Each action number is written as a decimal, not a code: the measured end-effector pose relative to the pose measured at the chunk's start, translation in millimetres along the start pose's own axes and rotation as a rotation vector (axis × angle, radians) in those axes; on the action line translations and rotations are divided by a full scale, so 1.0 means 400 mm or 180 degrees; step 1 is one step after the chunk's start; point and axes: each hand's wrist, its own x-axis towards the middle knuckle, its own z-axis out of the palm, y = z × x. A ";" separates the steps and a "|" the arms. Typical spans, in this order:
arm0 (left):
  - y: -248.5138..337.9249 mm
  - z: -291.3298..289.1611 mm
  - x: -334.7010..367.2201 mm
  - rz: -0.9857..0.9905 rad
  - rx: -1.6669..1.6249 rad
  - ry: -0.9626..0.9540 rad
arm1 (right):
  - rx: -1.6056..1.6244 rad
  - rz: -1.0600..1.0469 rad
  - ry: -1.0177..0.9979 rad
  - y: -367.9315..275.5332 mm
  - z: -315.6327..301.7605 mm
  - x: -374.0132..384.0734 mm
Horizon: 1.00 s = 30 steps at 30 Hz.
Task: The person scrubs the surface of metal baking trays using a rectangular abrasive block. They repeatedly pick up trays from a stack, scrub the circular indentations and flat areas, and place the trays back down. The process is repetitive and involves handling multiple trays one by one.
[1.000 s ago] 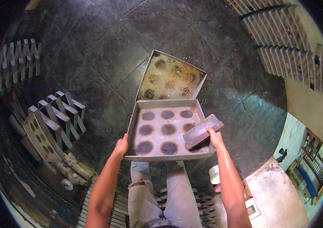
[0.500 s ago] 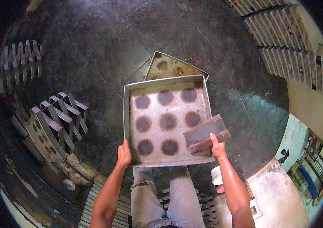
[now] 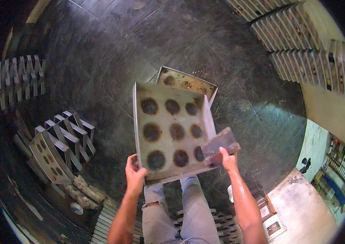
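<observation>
A square metal baking tray [image 3: 164, 141] with rows of dark round burn marks is held up in front of my legs, tilted with its right side lower. My left hand [image 3: 136, 174] grips its near-left corner, the thumb over the rim. In my right hand [image 3: 229, 158] is a flat, dark rectangular block [image 3: 219, 143] with a brownish edge, over the tray's near-right corner. Whether that hand also touches the tray I cannot tell. Behind, a second tray [image 3: 198, 84] with burnt residue lies on the floor, partly hidden by the held one.
Stacked trays [image 3: 64, 132] stand crisscrossed at the left, with another stack [image 3: 18, 77] farther off. Rows of trays [image 3: 302, 67] line the far right. A pale slab [image 3: 302, 203] lies at the near right, beside a white container [image 3: 231, 193]. Crumbs dot the dark floor [image 3: 245, 89].
The held tray has tipped, its right side dropping and its left side rising. My left hand has shifted to the near-left corner. The block has turned slightly and moved a little down with my right hand.
</observation>
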 end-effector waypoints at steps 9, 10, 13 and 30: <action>0.153 0.174 -0.274 0.3117 0.2926 -0.0353 | -0.0797 -0.0614 -0.0742 -0.279 0.306 -0.182; 0.197 0.154 -0.296 0.3330 0.3258 -0.0508 | -0.1405 -0.1149 -0.0907 -0.315 0.260 -0.244; 0.339 0.144 -0.331 0.3654 0.3688 -0.0875 | -0.2596 -0.1938 -0.1097 -0.430 0.139 -0.368; 0.448 0.170 -0.419 0.4356 0.4592 -0.1452 | -0.2730 -0.2306 -0.1020 -0.520 0.078 -0.411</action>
